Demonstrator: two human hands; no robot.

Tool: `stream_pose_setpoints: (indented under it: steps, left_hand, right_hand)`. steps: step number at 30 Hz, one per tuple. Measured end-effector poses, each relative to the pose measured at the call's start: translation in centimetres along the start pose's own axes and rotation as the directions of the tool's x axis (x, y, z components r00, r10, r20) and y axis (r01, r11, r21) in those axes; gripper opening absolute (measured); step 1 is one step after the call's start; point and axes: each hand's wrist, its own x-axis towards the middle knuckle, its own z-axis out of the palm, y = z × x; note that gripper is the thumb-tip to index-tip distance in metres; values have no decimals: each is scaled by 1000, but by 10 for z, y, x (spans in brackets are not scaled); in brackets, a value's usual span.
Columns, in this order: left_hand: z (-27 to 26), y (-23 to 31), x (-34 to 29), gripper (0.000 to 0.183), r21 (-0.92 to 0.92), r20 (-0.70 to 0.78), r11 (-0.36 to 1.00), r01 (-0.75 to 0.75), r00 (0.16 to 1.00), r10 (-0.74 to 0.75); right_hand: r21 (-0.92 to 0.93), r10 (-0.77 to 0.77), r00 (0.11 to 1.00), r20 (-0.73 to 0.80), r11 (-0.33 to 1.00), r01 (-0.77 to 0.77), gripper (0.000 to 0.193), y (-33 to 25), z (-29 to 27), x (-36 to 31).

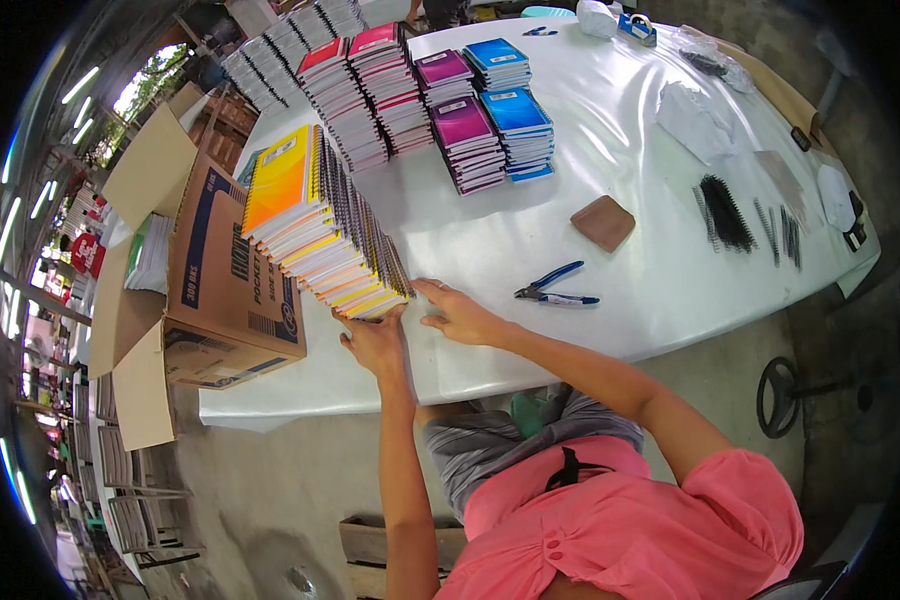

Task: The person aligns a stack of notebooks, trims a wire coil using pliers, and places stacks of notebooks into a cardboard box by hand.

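Note:
A tall, leaning stack of yellow-orange spiral notebooks [345, 250] stands on the white-covered table, its black coil bindings mostly toward the right. My left hand [375, 343] is at the near bottom edge of this stack, fingers curled against the lowest notebooks. My right hand [460, 314] lies beside the base on the right, thumb apart from the fingers, fingertips touching the coil side. Nothing shows inside the right hand. Blue-handled pliers [555, 285] rest to its right, and a brown square pad [603, 222] lies farther back.
An open cardboard box [232, 280] with notebooks inside stands close on the left. Behind are stacks of red notebooks [345, 105], purple notebooks [467, 140] and blue notebooks [517, 120]. Loose black coils [727, 213] lie at right, near crumpled plastic [695, 120] and a tape dispenser [638, 30].

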Motion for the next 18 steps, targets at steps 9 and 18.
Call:
stream_pose_setpoints:
  steps: [9,18]
  left_hand:
    - [27,1,47,121,65,-98,998,-16,995,22]
    - [48,18,92,130,121,-115,990,75,992,-62]
  right_hand:
    - [-130,57,998,-4,990,-57,58,0,-55,-47]
    - [-325,29,982,-185,941,-89,53,-28,-137,-112]
